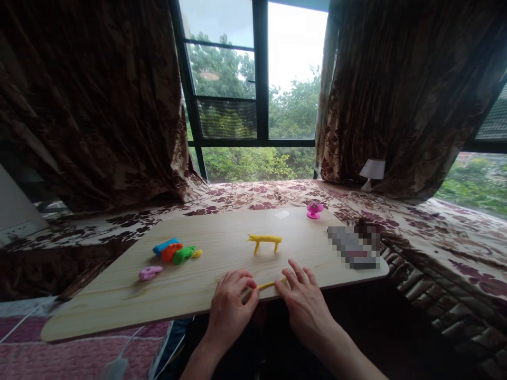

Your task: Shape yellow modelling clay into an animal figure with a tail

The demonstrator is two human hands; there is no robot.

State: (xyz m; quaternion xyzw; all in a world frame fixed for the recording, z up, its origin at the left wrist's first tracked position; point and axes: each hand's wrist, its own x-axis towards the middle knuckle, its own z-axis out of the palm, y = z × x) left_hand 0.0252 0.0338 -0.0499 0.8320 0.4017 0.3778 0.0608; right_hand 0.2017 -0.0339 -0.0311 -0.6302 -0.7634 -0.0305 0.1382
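Observation:
A thin yellow clay strip (266,285) lies near the front edge of the wooden table, between my two hands. My left hand (234,298) is curled, its thumb and index finger closed around the strip's left end. At the other end, my right hand (304,303) rests with fingers stretched out and apart, the thumb touching the strip. Just beyond them stands a yellow clay animal figure (266,240) with a long body, a head at its left end and legs below.
On the tabletop (222,227) at left lie blue clay (164,246), orange clay (171,252), green clay (184,254) and pink clay (150,273). A bright pink figure (315,210) is at the far edge. A pixelated object (352,248) lies right; a small lamp (372,171) stands behind.

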